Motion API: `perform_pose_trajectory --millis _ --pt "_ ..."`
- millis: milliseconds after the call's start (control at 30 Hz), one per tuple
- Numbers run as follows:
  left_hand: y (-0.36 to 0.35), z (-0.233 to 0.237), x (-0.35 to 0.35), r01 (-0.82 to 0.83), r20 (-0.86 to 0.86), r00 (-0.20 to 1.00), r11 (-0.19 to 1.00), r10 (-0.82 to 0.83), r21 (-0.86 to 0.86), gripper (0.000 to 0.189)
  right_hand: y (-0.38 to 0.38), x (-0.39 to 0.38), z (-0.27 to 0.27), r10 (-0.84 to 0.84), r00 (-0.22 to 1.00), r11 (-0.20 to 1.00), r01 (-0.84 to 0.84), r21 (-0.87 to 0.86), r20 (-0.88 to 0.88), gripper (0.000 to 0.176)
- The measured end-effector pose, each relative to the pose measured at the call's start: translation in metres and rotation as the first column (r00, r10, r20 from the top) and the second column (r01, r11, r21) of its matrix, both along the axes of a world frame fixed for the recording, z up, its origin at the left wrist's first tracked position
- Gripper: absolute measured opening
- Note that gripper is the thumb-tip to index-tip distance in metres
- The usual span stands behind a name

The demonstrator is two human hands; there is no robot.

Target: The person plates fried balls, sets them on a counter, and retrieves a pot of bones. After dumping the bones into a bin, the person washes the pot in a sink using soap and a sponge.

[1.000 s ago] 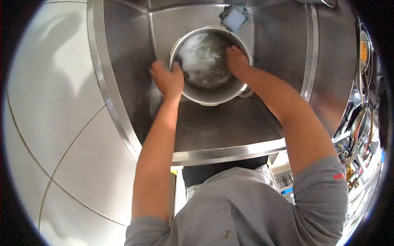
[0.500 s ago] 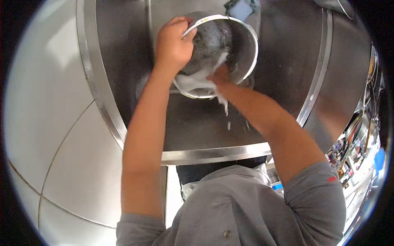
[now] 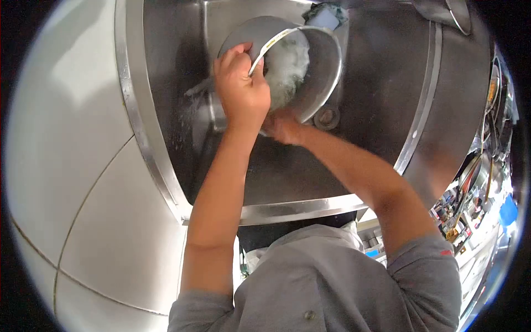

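The left hand (image 3: 241,86) is clamped on the tilted pot's (image 3: 322,72) left rim (image 3: 271,44), while the right hand (image 3: 285,128), its grip unclear, meets the near side.

Dark-grey stainless-steel sink (image 3: 310,171), bright metal rim (image 3: 304,209). Within: round grey metal drain (image 3: 326,118); pale-blue block (image 3: 324,20) with dark-green mesh (image 3: 339,12), far side; silver round metal pot (image 3: 318,72), tilted.
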State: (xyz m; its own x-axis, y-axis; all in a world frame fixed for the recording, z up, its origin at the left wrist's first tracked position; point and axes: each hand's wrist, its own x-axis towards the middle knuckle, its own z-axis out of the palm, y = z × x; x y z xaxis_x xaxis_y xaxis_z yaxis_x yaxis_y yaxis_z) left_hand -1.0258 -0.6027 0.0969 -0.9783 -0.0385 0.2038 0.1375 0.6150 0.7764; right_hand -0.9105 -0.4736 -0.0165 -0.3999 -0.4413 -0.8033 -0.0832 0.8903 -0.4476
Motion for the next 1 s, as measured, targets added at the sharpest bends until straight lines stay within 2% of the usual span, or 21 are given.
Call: perform_pose_trajectory --millis 100,133,200,300,367,400,433,467,500,567,600,633,667,700,767,833,867,900,933,1000 --pt "-0.007 -0.003 0.004 0.033 0.002 0.999 0.999 -0.033 -0.006 0.013 0.038 0.013 0.018 -0.022 0.951 0.981 -0.039 -0.19 -0.307 0.03" --pt "-0.005 -0.003 0.006 0.061 -0.005 0.998 0.998 -0.061 -0.02 0.012 0.058 -0.011 0.045 -0.025 0.96 0.999 0.019 -0.026 -0.278 0.027" --pt "-0.003 -0.003 0.011 0.111 -0.021 0.993 0.992 -0.112 -0.053 0.012 0.085 -0.049 0.046 0.05 0.936 0.981 0.02 0.195 -0.349 0.026" --pt "0.017 0.003 0.013 0.1 0.0 0.995 0.995 -0.1 -0.024 0.013 0.113 -0.066 -0.047 0.307 0.765 0.923 -0.092 0.375 -0.567 0.038" --pt "0.022 -0.001 0.007 0.073 -0.031 0.997 0.997 -0.073 -0.008 0.013 0.097 -0.046 -0.088 0.411 0.637 0.858 -0.027 0.513 -0.653 0.055" --pt "0.022 -0.004 0.006 0.078 -0.061 0.995 0.997 -0.079 -0.02 0.013 0.065 -0.023 -0.095 0.428 0.605 0.815 0.062 0.576 -0.672 0.069" --pt "0.02 -0.007 0.007 0.091 -0.083 0.992 0.995 -0.093 -0.028 0.012 0.038 -0.012 -0.078 0.006 0.81 0.957 0.165 0.238 -0.586 0.063" --pt "0.02 -0.008 0.007 0.102 -0.11 0.988 0.994 -0.105 -0.032 0.012 0.01 -0.01 -0.051 -0.373 0.875 0.927 0.365 -0.084 -0.31 0.057" --pt "0.019 -0.007 0.007 0.096 -0.097 0.99 0.995 -0.099 -0.036 0.012 -0.012 -0.015 -0.023 -0.609 0.79 0.737 0.599 -0.313 0.076 0.051" --pt "0.017 -0.004 0.009 0.073 -0.07 0.995 0.996 -0.077 -0.047 0.013 -0.017 0.0 0.002 -0.619 0.714 0.536 0.688 -0.488 0.326 0.044" --pt "0.014 -0.006 0.007 0.056 -0.089 0.994 0.998 -0.059 -0.029 0.013 -0.005 0.011 0.009 -0.563 0.813 0.631 0.54 -0.557 0.15 0.044" --pt "0.011 -0.01 0.006 0.045 -0.103 0.994 0.999 -0.046 -0.012 0.013 0.014 0.005 0.032 -0.418 0.908 0.826 0.371 -0.424 -0.019 0.042" --pt "0.008 -0.012 0.007 0.041 -0.112 0.993 0.999 -0.04 0.008 0.013 0.033 -0.001 0.056 -0.208 0.966 0.953 0.164 -0.256 -0.155 0.041" --pt "0.004 -0.011 0.008 0.031 -0.09 0.996 1.0 -0.03 0.006 0.013 0.056 -0.023 0.1 0.115 0.981 0.987 -0.095 0.129 -0.156 0.039" --pt "0.004 -0.01 0.013 0.041 -0.087 0.995 0.999 -0.039 0.017 0.013 0.089 -0.019 0.089 0.323 0.876 0.935 -0.235 0.267 -0.359 0.039" --pt "0.006 -0.009 0.011 0.018 -0.072 0.997 1.0 -0.017 0.022 0.013 0.076 -0.005 0.058 0.079 0.906 0.993 -0.037 0.108 -0.415 0.04" --pt "0.005 -0.01 0.011 0.013 -0.061 0.998 1.0 -0.013 0.001 0.013 0.035 0.014 0.036 -0.266 0.918 0.964 0.247 -0.103 -0.293 0.042" --pt "0.001 -0.012 0.009 0.001 -0.053 0.999 1.0 -0.002 -0.02 0.014 -0.002 0.026 0.028 -0.558 0.823 0.814 0.517 -0.265 -0.106 0.044" --pt "-0.003 -0.015 0.008 -0.015 -0.04 0.999 0.999 0.013 -0.045 0.014 -0.026 0.009 0.082 -0.722 0.685 0.602 0.691 -0.4 0.097 0.052" --pt "-0.014 -0.021 0.008 -0.018 -0.031 0.999 1.0 0.018 -0.007 0.014 -0.026 0.037 0.063 -0.611 0.763 0.722 0.427 -0.545 -0.212 0.057"
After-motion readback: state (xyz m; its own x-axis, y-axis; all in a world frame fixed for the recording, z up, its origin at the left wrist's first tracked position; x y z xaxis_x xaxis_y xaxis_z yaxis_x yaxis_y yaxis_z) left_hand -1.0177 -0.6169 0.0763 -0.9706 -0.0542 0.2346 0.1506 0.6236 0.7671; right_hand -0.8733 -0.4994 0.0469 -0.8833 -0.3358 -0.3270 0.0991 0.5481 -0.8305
